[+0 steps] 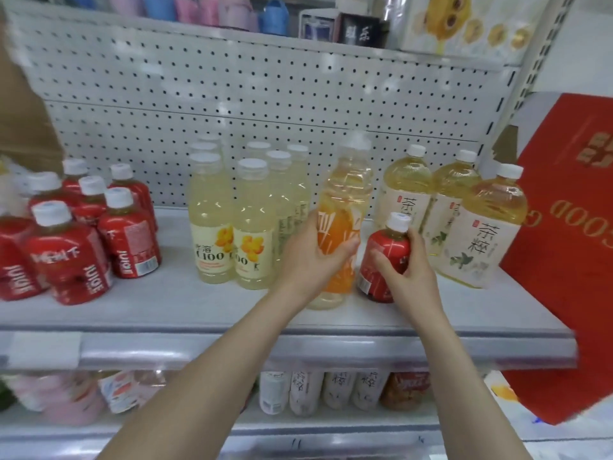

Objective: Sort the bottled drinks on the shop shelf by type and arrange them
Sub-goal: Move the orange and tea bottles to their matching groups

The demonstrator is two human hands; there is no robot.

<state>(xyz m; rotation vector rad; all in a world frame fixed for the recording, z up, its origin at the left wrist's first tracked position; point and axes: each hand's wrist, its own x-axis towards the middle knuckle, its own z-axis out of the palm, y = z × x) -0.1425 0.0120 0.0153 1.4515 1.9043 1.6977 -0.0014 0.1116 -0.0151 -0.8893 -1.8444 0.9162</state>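
- Nearest, down below: lower shelf [331, 426] with a row of white-label bottles [335, 390], blurred.
- On front half of shop shelf [166, 303]: left grip [311, 257] clasped round the middle of orange-label bottle [345, 207], thumb across the label.
- Clear plastic, pale yellow drink, orange label with white characters, cap blurred. Long axis near upright, top leaning right and away, base low at the shelf's front part.
- Just right of it: right grip [408, 270] curled round small red bottle [384, 257], fingers up by the white cap, thumb on the wrap.
- Red wrap, white cap, short and squat. Axis near upright, cap tipped slightly right. Base down at the shelf, contact unclear.
- Just beside left grip, to its left: cluster of pale lemon bottles [232, 220], flower labels, upright, in rows running back.
- Far left, well apart: red juice bottles [83, 247], white caps, same look as the held red one.
- Right, behind small red bottle: three large tea bottles [477, 227], cream labels, upright.
- Past the shelf end at right: red bag [570, 227].
- Rear: white pegboard [232, 94]. Above it, upper shelf [265, 44] with blurred goods.
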